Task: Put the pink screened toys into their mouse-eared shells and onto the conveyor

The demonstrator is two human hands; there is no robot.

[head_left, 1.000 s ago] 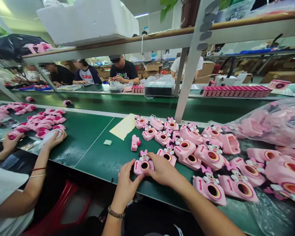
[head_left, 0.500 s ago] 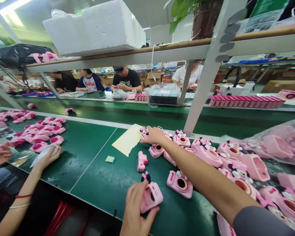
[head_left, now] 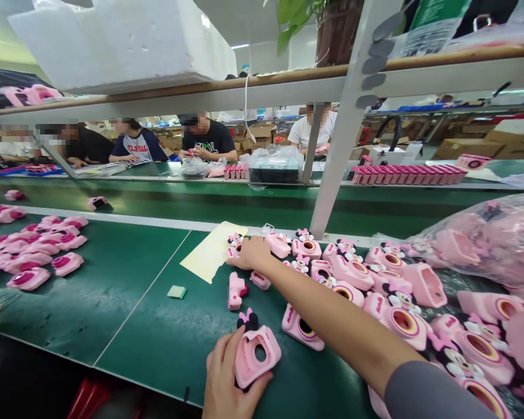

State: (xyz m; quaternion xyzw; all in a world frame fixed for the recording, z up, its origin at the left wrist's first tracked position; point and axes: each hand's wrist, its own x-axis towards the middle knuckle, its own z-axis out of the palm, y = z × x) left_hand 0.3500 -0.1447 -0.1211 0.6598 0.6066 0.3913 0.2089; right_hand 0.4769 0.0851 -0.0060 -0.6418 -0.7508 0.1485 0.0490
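My left hand [head_left: 226,379] is closed round a pink silicone camera case [head_left: 256,352] with a black mouse-ear bow, held near the table's front edge. My right hand [head_left: 252,254] reaches far forward and closes over a pink case [head_left: 234,252] at the back of the table, next to a yellow paper sheet [head_left: 212,251]. A small pink toy camera [head_left: 235,290] stands between the two hands. Several more pink mouse-figure cases [head_left: 351,273] lie spread to the right of my right arm.
A small green eraser-like block [head_left: 176,291] lies on the green table [head_left: 131,326]. Another pile of pink cases [head_left: 35,250] lies at the left. A clear bag of pink cases [head_left: 489,238] sits at the right. A white shelf post [head_left: 338,145] rises behind. Several people sit across the conveyor.
My right hand left the case held by both hands and reached forward to the back row. My left hand drew that case toward me. The neighbour's arms at the left are out of view.
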